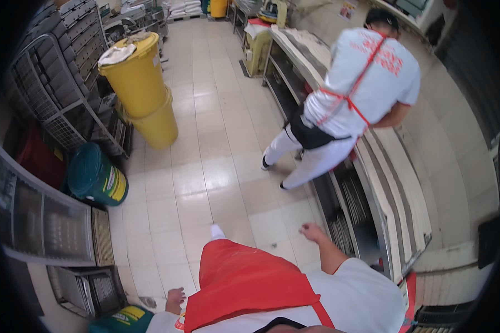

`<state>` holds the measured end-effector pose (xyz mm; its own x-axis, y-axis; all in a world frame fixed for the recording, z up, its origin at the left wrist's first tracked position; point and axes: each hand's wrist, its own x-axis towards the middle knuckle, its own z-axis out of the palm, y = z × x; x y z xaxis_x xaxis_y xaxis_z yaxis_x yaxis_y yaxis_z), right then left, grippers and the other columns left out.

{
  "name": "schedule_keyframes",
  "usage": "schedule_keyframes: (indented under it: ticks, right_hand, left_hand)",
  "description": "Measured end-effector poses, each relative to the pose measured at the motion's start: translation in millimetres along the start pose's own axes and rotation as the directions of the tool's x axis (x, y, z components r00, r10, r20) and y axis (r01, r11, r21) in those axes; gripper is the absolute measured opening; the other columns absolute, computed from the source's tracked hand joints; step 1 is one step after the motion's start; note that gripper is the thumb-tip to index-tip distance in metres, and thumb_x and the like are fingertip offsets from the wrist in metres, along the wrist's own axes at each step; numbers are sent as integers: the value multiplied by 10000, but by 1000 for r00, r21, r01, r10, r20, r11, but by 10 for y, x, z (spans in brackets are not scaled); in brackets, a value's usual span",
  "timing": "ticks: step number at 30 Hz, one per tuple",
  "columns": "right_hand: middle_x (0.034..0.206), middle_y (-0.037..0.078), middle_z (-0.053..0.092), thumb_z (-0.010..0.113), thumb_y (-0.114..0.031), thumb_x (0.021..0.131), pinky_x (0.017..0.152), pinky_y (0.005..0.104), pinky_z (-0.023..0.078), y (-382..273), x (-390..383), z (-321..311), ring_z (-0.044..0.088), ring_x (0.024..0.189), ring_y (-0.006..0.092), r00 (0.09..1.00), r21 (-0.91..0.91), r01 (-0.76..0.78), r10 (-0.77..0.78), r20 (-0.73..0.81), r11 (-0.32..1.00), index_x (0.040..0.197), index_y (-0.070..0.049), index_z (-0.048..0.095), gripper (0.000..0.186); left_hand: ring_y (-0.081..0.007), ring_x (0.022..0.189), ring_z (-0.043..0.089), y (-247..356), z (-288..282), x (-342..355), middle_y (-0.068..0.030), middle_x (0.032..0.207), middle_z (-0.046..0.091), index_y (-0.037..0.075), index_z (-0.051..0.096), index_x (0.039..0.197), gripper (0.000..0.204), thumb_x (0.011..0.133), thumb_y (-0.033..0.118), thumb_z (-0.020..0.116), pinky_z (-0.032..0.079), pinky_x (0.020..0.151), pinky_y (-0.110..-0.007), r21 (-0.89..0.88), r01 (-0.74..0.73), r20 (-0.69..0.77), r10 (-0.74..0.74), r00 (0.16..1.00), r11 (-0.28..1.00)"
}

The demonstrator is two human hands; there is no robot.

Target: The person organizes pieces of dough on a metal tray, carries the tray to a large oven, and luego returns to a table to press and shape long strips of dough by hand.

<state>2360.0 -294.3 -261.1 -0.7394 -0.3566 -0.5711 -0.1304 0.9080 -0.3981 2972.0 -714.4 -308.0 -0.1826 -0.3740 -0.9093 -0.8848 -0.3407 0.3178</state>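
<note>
My left hand [176, 296] hangs low beside the red apron [244, 280] that I wear. Its fingers are loosely bent and apart, with nothing seen in them. Out to the right, over the tiled floor, my right hand [312, 232] is held away from my body. Its fingers are partly curled but apart, and it holds nothing that I can see. The nearest thing to it is the long worktable [388, 244], whose open shelf holds stacked trays [341, 236]. Long pale strips [397, 183] with grey bands between them lie along the tabletop. Neither hand touches the table.
A co-worker [361, 83] in white with red apron straps bends over the table ahead on the right. Stacked yellow bins [144, 89], a green bucket [97, 175] and a rack of trays [66, 72] line the left. A tiled floor [205, 139] runs between.
</note>
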Motion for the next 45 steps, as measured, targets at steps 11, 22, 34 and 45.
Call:
schedule_keyframes:
  ticks: [11, 22, 34, 45]
  right_hand:
    - [964, 118, 736, 829, -231, 902, 699, 380, 577, -1474, 1743, -132, 709, 771, 237, 926, 487, -369, 267, 267, 792, 1193, 37, 722, 409]
    - [1188, 171, 768, 756, -334, 965, 914, 394, 588, -5811, 5365, -1348, 748, 1017, 267, 895, 46, 445, -443, -53, 894, 1368, 0, 672, 530]
    - [1260, 151, 694, 692, -219, 1026, 999, 354, 566, -10893, 5877, -3071, 708, 1131, 242, 535, 403, 818, -802, -267, 411, 1350, -14, 670, 385]
    - [1607, 116, 487, 383, -705, 1083, 1219, 377, 375, -13229, 6095, -2535, 485, 1452, 216, 418, 998, 29, -906, -61, -54, 1661, -103, 332, 836]
  left_hand:
    - [-335, 1142, 735, 7292, -2486, 867, -214, 1225, 759, -15, 694, 1300, 476, 975, 331, 734, 570, 1000, -415, 335, -802, -326, 859, 394, 495]
    - [-383, 1072, 743, 11593, -4382, 854, -234, 1126, 773, -6, 758, 1194, 363, 991, 286, 690, 574, 971, -443, 518, -738, -484, 859, 166, 433]
    - [-427, 1285, 619, 13515, -6774, 2418, -311, 1357, 634, -23, 676, 1318, 507, 954, 327, 722, 493, 1084, -469, 790, -432, -336, 896, 288, 435]
    - [-379, 1320, 575, 13581, -6177, 2233, -266, 1458, 572, -64, 603, 1399, 452, 1107, 235, 432, 427, 1161, -444, 344, -933, -115, 981, -155, -107]
